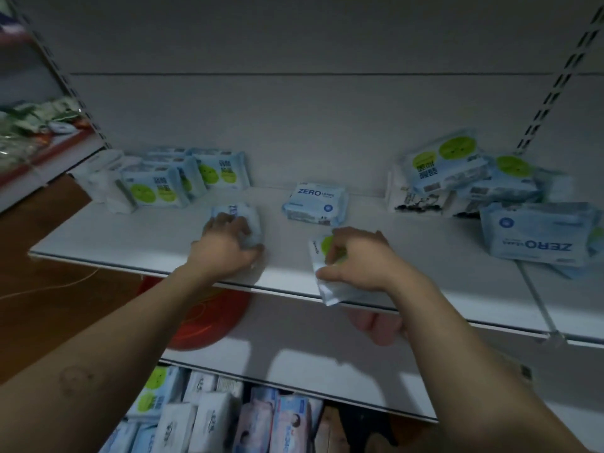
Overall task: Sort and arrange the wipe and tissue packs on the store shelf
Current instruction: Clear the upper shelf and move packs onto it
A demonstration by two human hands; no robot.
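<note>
On the white metal shelf (130, 238) our left hand (225, 248) grips a pale-blue soft wipe pack (250, 219), our right hand (362, 259) a white green-spotted pack (330, 292).

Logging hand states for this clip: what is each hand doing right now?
Left hand: grips a light-blue pack lying on the shelf.
Right hand: grips a green-dot pack at the shelf's front edge.

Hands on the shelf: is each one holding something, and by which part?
The left hand holds a pale blue pack by its near end. The right hand holds a green-dot pack by its right side.
</note>
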